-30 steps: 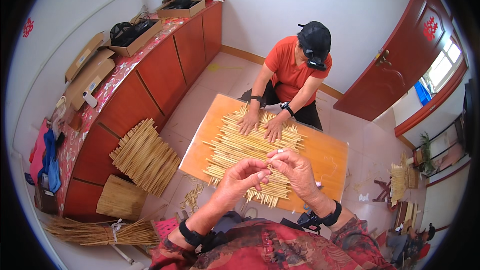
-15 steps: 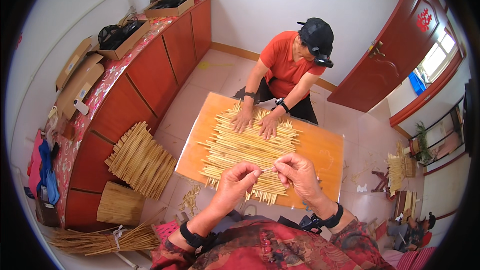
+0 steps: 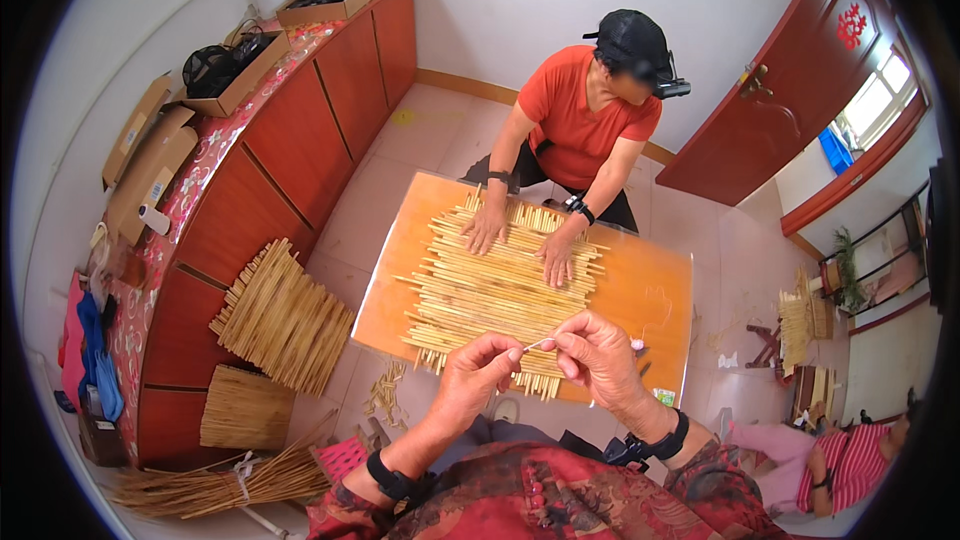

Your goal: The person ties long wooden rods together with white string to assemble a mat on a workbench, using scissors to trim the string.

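My left hand (image 3: 478, 376) and my right hand (image 3: 598, 357) are raised over the near edge of an orange table (image 3: 647, 288). Between their pinched fingertips runs a thin pale thread or fine straw (image 3: 538, 344). Below them lies a mat of pale straw stalks (image 3: 500, 285) laid side by side across the table. A person in an orange shirt (image 3: 583, 120) sits across the table with both hands pressed flat on the far part of the mat.
A long red cabinet (image 3: 280, 150) runs along the left wall with cardboard boxes on top. Woven straw panels (image 3: 283, 317) and straw bundles (image 3: 215, 485) lie on the floor at left. A red door (image 3: 790, 80) stands at right. Another person (image 3: 850, 455) lies at lower right.
My two hands have drawn slightly apart, with the thin strand now stretched between them. The person opposite keeps both hands on the mat.
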